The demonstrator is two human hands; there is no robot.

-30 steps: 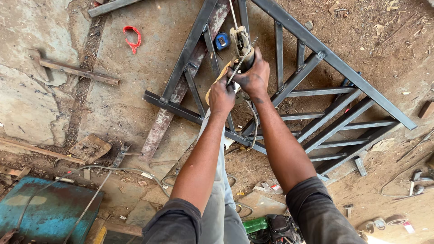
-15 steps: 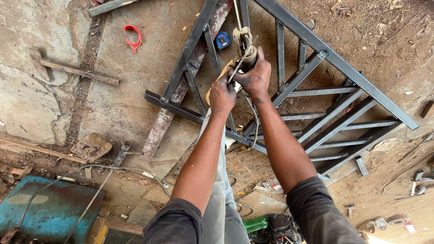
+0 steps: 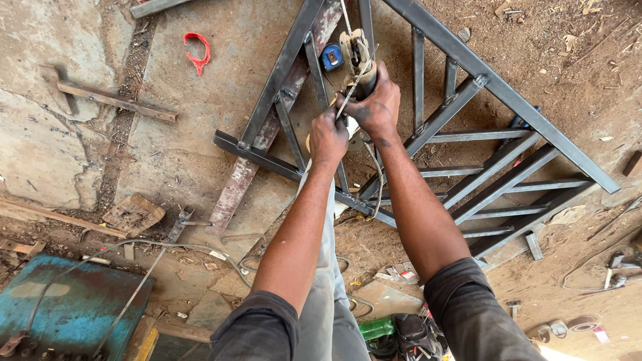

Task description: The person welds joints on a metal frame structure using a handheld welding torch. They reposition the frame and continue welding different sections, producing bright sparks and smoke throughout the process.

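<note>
Dusty concrete floor fills the frame, with a dark steel frame of welded bars lying across the upper right. At top centre both hands work on a hand-held power tool held over the bars. The right hand is closed tight round its body; the left hand, also closed, grips a thin metal rod angled up against the tool. Over the last second the tool has barely shifted and both grips are unchanged, so the work looks like steady effort at one spot. A blue tape measure lies just left of the tool, a red plastic ring at upper left, a blue-green metal box at lower left.
</note>
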